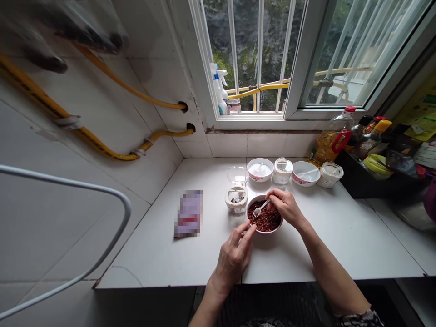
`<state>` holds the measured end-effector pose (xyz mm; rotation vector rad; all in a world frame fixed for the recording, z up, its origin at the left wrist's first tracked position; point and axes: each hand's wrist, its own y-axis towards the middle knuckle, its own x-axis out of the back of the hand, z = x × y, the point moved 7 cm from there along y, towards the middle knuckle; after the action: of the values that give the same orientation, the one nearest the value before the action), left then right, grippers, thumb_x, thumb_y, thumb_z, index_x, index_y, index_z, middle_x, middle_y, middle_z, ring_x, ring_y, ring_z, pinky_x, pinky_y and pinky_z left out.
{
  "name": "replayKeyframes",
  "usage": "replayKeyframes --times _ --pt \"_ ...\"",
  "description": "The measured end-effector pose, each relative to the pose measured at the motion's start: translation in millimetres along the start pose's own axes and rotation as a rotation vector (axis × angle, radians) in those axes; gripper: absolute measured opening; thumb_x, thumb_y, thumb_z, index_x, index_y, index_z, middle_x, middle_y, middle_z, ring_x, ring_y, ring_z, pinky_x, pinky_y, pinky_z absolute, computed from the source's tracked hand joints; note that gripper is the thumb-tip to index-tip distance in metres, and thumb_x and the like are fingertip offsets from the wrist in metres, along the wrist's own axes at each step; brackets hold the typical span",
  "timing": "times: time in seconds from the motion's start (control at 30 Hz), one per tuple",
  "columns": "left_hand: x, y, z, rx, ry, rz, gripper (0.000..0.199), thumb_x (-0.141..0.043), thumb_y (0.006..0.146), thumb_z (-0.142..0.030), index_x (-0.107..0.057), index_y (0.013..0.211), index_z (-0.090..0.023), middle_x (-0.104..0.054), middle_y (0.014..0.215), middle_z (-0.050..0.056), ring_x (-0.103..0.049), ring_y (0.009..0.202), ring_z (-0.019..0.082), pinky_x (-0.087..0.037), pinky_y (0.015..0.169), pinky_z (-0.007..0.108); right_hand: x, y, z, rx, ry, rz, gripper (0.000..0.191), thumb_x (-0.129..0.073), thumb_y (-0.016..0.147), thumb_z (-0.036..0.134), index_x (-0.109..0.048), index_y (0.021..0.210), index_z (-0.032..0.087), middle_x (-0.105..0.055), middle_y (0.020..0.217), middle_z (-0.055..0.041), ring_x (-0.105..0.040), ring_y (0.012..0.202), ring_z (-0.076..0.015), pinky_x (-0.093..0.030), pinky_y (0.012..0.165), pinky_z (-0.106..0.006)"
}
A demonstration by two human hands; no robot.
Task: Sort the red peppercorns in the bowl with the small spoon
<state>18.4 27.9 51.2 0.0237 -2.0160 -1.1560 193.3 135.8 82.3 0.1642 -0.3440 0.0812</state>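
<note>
Our right hand (285,208) pinches a white spoon (258,212) over dark red grains (267,222) in a pink-edged bowl (267,233); our left hand (235,254), fingers loosely spread, touches its rim.

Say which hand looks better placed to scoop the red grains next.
Probably the right hand: it holds the white spoon over the grains in the bowl, while the left hand is at the bowl's rim, without a tool.

A dark, pale-patterned sleeve (361,316) edges the right arm (332,261), and both hands (235,253) are bare.
</note>
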Motion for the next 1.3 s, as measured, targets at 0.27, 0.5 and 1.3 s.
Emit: replayKeyframes --times 0.27,0.5,1.3 --pt "-0.8 -0.3 0.3 0.01 0.0 0.01 0.055 -0.046 0.093 0.0 -0.047 0.144 -0.02 -0.061 0.127 0.014 -0.066 0.114 0.022 -0.061 0.09 0.03 -2.3 -0.6 6.8 0.072 -0.032 0.008 0.017 -0.049 0.085 0.022 -0.062 0.074 0.021 -0.065 0.055 0.0016 -0.059 0.052 -0.0153 -0.048 0.056 -0.027" --pt "0.2 0.6 -0.7 0.004 0.007 0.002 0.053 -0.047 0.093 -0.001 -0.049 0.143 -0.019 -0.062 0.127 0.014 -0.067 0.113 0.021 -0.061 0.091 0.029 1.9 -1.6 8.5 0.071 -0.038 -0.01 0.018 -0.049 0.086 0.021 -0.063 0.076 0.021 -0.065 0.055 0.0019 -0.059 0.053 -0.0151 -0.048 0.058 -0.027" --pt "-0.5 0.6 0.4 0.01 -0.012 0.007 0.055 -0.047 0.092 0.0 -0.048 0.144 -0.019 -0.061 0.127 0.014 -0.066 0.115 0.022 -0.06 0.093 0.029 3.1 3.2 -10.1 -0.058 0.132 -0.036 0.017 -0.054 0.081 0.031 -0.065 0.076 0.018 -0.067 0.053 0.0008 -0.06 0.049 -0.0144 -0.048 0.053 -0.026"
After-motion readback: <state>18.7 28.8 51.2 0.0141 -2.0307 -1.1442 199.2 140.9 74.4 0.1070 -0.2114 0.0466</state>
